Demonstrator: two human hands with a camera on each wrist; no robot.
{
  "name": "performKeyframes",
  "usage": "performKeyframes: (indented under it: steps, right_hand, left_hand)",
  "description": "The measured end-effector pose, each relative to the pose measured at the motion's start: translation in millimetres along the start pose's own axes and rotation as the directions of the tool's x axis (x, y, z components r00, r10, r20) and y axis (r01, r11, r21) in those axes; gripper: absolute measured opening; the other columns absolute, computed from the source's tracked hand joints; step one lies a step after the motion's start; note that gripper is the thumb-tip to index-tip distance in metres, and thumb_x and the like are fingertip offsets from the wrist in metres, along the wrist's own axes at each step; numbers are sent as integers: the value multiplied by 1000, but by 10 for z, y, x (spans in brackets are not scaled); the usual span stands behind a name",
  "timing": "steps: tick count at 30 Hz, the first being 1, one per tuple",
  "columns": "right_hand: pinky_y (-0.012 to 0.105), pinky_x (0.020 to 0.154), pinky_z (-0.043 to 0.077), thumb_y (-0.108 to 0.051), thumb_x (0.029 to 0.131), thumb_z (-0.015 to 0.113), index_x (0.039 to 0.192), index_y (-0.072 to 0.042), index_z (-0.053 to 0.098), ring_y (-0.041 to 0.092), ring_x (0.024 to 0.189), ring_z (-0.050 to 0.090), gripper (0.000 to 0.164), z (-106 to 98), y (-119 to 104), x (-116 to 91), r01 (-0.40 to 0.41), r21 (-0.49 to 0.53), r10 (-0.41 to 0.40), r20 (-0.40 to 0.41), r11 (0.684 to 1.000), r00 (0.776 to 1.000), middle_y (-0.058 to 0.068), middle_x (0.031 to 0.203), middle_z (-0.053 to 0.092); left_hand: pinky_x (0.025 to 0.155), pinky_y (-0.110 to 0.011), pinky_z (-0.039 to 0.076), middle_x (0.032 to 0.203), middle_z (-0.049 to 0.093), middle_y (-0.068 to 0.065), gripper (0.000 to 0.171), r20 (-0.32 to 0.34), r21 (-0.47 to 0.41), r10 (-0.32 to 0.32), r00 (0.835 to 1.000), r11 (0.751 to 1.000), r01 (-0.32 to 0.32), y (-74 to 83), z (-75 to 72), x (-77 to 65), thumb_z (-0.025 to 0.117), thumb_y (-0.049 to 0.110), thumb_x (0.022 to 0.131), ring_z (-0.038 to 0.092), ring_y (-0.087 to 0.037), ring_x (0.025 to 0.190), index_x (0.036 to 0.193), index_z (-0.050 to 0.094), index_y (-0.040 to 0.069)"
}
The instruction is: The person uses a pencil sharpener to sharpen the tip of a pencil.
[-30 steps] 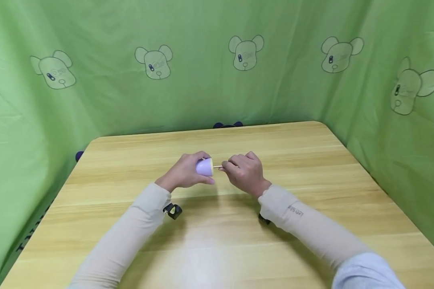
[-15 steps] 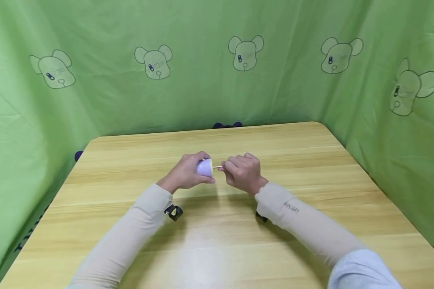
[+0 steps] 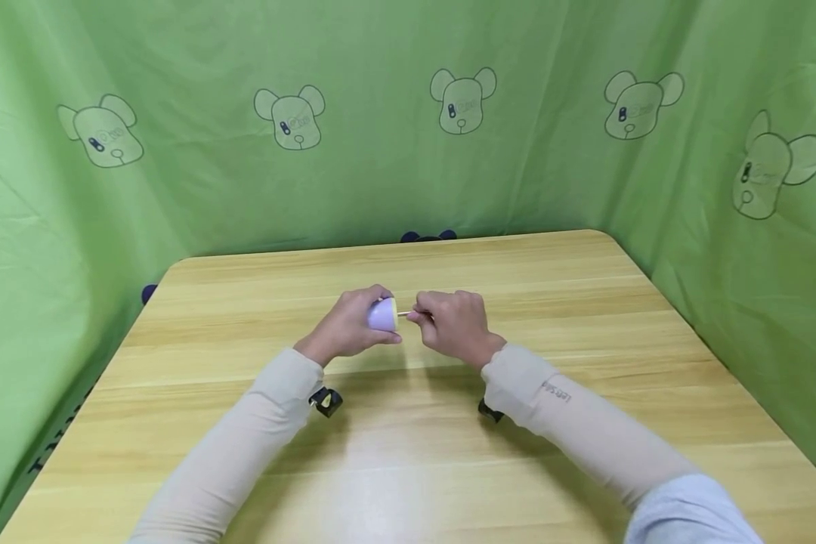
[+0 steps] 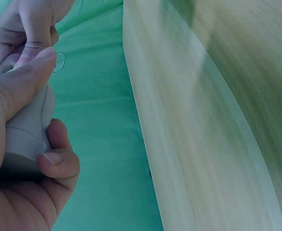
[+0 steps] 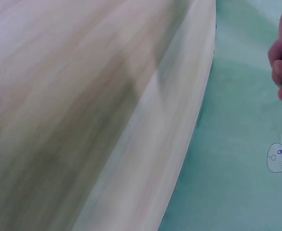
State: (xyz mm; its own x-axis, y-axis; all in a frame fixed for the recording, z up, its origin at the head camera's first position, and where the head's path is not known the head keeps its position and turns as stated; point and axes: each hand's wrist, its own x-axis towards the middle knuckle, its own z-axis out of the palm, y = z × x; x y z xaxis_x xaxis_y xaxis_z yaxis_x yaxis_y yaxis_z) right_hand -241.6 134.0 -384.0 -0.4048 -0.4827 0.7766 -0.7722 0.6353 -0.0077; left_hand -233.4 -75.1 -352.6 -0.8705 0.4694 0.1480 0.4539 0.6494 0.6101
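My left hand (image 3: 347,323) grips a small lavender cup-shaped thing (image 3: 382,315) with a cream end turned to the right. In the left wrist view, thumb and fingers curl round this thing (image 4: 28,127), which has a seam and a dark lower end. From the cream end a thin metal rod (image 3: 404,313) runs across to my right hand (image 3: 454,323). That hand pinches the rod's outer end between thumb and curled fingers; whatever lies inside the fist is hidden. Both hands are above the middle of the table. The right wrist view catches only part of the left hand (image 5: 279,67) at its edge.
A light wood-grain table (image 3: 394,468) with rounded far corners lies under both arms. Green curtains (image 3: 374,181) printed with bear heads hang behind it and at both sides. Black camera mounts (image 3: 325,401) hang below the wrists.
My right hand has rolled about the rod, its knuckles and thumb turning, and has shifted slightly left. The left hand keeps its grip on the lavender thing, nearly still.
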Motion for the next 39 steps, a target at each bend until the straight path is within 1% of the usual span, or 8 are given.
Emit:
performKeyframes:
  steps: [3, 6, 18, 25, 33, 35, 36, 39]
  right_hand:
    - [23, 35, 21, -24, 87, 72, 67, -14, 54, 4, 40, 29, 29, -39, -20, 20, -96, 34, 91, 108, 995, 990, -7, 51, 49]
    - [24, 36, 25, -24, 87, 72, 67, -15, 54, 6, 42, 34, 28, -84, -43, 51, -202, 47, 187, 221, 978, 957, -8, 52, 49]
    - [28, 46, 28, -29, 93, 65, 67, -18, 50, 12, 50, 40, 32, -219, -75, 215, -494, 50, 398, 525, 868, 752, -6, 57, 46]
    - [28, 47, 29, -26, 95, 62, 68, -14, 51, 13, 52, 41, 32, -284, -43, 341, -651, 66, 443, 680, 756, 584, -1, 60, 46]
    - [25, 46, 24, -20, 96, 56, 63, -12, 42, 11, 49, 26, 37, -337, 62, 461, -840, 111, 380, 855, 531, 353, -2, 58, 37]
    - [25, 46, 23, -21, 97, 54, 64, -12, 42, 11, 49, 25, 37, -334, 79, 463, -844, 112, 353, 873, 525, 336, -1, 59, 37]
    - [25, 46, 24, -21, 98, 54, 65, -11, 42, 11, 49, 26, 36, -328, 83, 456, -835, 117, 342, 875, 537, 343, -1, 59, 37]
    - [26, 49, 30, -20, 98, 57, 69, -10, 47, 12, 53, 34, 32, -286, 77, 415, -756, 170, 312, 837, 632, 449, -1, 62, 41]
  left_hand:
    - [64, -30, 51, 95, 60, -9, 60, -3, 2, 1, 1000, 1000, -1, 2, 11, 3, 86, 23, 74, 57, -23, 82, 121, 57, 0]
    - [65, -30, 51, 95, 60, -9, 59, -6, 2, 8, 1000, 1000, -8, 11, 20, 4, 86, 23, 74, 57, -23, 83, 121, 57, 0]
    - [68, -31, 51, 97, 61, -11, 57, -38, 59, 61, 997, 997, -59, 2, 64, 12, 86, 21, 74, 57, -22, 84, 118, 57, 0]
    - [69, -32, 52, 99, 62, -12, 55, -63, 92, 112, 992, 990, -106, -10, 99, 19, 86, 20, 74, 58, -23, 85, 116, 57, 0]
    - [74, -35, 53, 108, 62, -14, 54, -67, 108, 135, 989, 986, -128, 25, 154, -26, 84, 19, 77, 59, -25, 90, 119, 57, 0]
    - [76, -36, 53, 110, 62, -15, 54, -66, 114, 137, 988, 985, -129, 26, 159, -35, 84, 18, 77, 59, -26, 92, 119, 56, 0]
    - [76, -37, 53, 110, 62, -15, 54, -65, 116, 137, 989, 985, -129, 23, 159, -38, 84, 18, 77, 59, -26, 92, 120, 56, 0]
    - [74, -36, 53, 107, 62, -14, 54, -70, 121, 131, 989, 985, -122, -2, 146, -30, 85, 17, 75, 59, -25, 89, 118, 57, 0]
